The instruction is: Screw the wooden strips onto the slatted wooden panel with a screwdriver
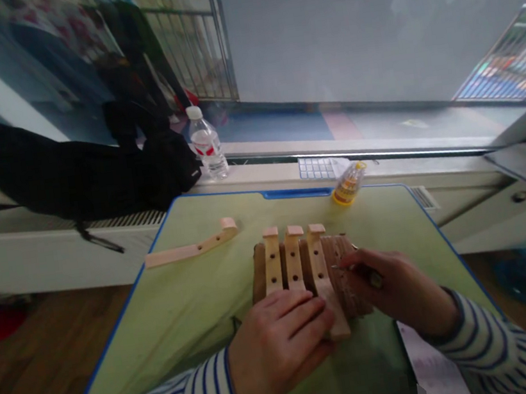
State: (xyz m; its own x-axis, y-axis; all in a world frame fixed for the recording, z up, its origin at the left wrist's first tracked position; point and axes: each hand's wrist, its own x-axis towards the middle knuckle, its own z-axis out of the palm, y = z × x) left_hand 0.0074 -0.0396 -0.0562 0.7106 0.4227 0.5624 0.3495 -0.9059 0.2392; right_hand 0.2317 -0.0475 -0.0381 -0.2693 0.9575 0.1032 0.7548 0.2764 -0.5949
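Note:
Three pale wooden pieces with hooked ends and drilled holes lie side by side: a left one, a middle one and a right one. They rest on a brown ridged block that looks like cardboard. My left hand lies flat over their near ends, fingers stretched out. My right hand is closed in a pinch around a slim pointed tool. Its tip is over the brown block, just right of the right piece; its exact kind is unclear. A similar wooden piece lies apart at the left.
The green table has a blue edge. A small yellow-capped bottle stands at its far right. On the sill are a water bottle, a black bag and a white gridded item. A paper lies near my right wrist.

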